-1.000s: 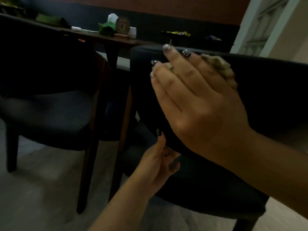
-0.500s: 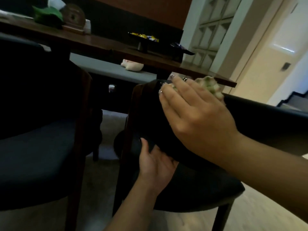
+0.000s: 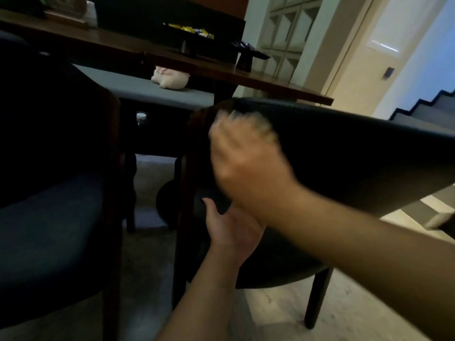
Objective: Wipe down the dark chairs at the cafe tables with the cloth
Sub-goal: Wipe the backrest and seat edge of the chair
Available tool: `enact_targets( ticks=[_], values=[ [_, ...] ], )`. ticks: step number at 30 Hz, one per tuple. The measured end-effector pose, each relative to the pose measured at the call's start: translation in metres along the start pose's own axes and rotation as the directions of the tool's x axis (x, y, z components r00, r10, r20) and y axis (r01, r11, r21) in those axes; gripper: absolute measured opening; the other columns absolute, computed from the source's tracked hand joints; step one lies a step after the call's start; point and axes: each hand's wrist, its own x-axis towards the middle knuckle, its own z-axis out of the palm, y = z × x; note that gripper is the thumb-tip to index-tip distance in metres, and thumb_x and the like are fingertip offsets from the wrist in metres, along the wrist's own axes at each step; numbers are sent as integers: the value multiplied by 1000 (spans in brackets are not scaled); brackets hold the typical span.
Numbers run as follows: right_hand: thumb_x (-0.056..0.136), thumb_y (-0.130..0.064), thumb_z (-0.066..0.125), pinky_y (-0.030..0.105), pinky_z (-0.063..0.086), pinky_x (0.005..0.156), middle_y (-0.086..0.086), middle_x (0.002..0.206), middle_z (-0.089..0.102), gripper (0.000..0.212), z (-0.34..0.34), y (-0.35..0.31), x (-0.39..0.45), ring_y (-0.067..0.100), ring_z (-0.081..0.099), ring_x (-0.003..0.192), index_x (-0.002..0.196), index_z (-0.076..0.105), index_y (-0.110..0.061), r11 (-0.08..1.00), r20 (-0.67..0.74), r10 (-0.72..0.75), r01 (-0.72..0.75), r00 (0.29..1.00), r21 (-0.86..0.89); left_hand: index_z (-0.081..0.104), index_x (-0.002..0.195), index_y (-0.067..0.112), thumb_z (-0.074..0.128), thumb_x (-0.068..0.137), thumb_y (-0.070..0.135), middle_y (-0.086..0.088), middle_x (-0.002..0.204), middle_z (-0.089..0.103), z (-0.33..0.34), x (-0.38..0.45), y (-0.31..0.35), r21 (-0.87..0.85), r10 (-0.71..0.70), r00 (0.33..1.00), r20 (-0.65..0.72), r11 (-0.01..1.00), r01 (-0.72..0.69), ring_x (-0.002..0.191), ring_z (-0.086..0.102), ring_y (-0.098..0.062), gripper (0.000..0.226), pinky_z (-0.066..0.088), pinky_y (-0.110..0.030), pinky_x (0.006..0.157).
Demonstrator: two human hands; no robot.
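A dim cafe corner, with a pale doorway and black-edged stairs point(image 3: 423, 112) lit at far right beyond a long wooden table point(image 3: 246, 77). In front of it a dark upholstered chair point(image 3: 357, 156) fills the right half of the view, its curved backrest running as a long band from upper centre down toward the lower right, the smooth, matte padding ending at a wooden post at its left end. The right hand point(image 3: 243, 163), blurred by motion, lies against the outer face of that backrest close to the post; a pale, nubby cloth point(image 3: 267, 130) shows just past its fingertips, between hand and padding. Whether the fingers are curled around the cloth or pressing it flat cannot be told. Below it, the left hand point(image 3: 231, 230) reaches up with fingers loosely spread, thumb touching the backrest's lower edge. Left of both hands stands a second dark chair point(image 3: 49, 217), its blue-grey cushioned seat and straight wooden legs separated from the first chair by a narrow strip of pale floor point(image 3: 147, 183). Beyond the hands, under the table, a grey bench point(image 3: 152, 91) carries a small pink plush toy point(image 3: 171, 78). Dark trays of yellow-wrapped snacks point(image 3: 189, 30) sit on the tabletop.
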Motion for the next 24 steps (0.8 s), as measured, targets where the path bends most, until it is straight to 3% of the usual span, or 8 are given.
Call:
enact_targets(
  ticks=[2,4,7,10,14,17,22,24],
  values=[
    [98,-5,38,46,33,109,25,127,57,33,-7,32,-8,40,51,123,122,59,4,989,-250,146,-149,957,7,68,120,6,33,78,86,-21,141,51,-1,-1,0,-22,-22,1000,18,1000,22,130,49,-38,97,37,-48,109],
    [99,-4,39,45,32,109,23,127,58,32,-5,35,-11,39,50,125,122,59,4,982,-299,175,-190,938,-21,66,123,4,33,76,87,-21,140,52,0,-5,1,-34,-28,998,51,999,30,129,50,-39,100,35,-49,111],
    [103,-15,35,48,29,113,25,142,43,39,9,-3,-22,40,34,137,133,48,6,1000,-72,-12,10,997,-26,61,130,6,27,83,83,-17,140,53,4,-10,0,-24,-3,995,102,1000,6,128,52,-33,96,39,-44,108],
    [104,-25,20,44,25,116,20,147,40,50,14,-24,-42,36,28,140,137,46,2,978,156,-209,210,965,13,36,150,15,25,94,70,-4,156,34,10,-16,-5,-40,125,990,62,992,-123,143,32,-21,79,18,-34,120],
    [99,-11,41,44,33,110,20,131,56,33,-1,9,-40,36,46,129,122,61,0,991,-167,-22,43,986,123,46,141,8,27,87,79,-16,142,51,16,-24,-7,-24,74,995,63,997,-73,129,51,-32,92,39,-40,107],
    [98,-3,45,44,29,111,22,130,56,28,-5,43,-40,37,47,127,122,59,3,985,-378,148,-101,914,142,55,133,5,31,83,81,-21,136,55,14,-20,-10,46,127,992,-10,991,-126,130,49,-36,94,31,-46,114],
    [97,-16,47,43,34,112,15,141,49,34,15,0,-77,32,40,135,128,59,-6,952,-68,-305,303,950,-47,52,139,12,40,96,47,-14,125,65,6,-17,-12,68,189,975,118,978,-198,115,63,-27,57,50,-38,97],
    [98,-16,39,42,28,115,14,143,47,38,14,-5,-81,31,36,137,129,58,-7,945,-4,-326,326,945,-10,55,137,10,35,99,52,-13,133,60,5,-18,-9,86,153,972,180,982,-170,123,58,-28,60,49,-39,97]
  ],
)
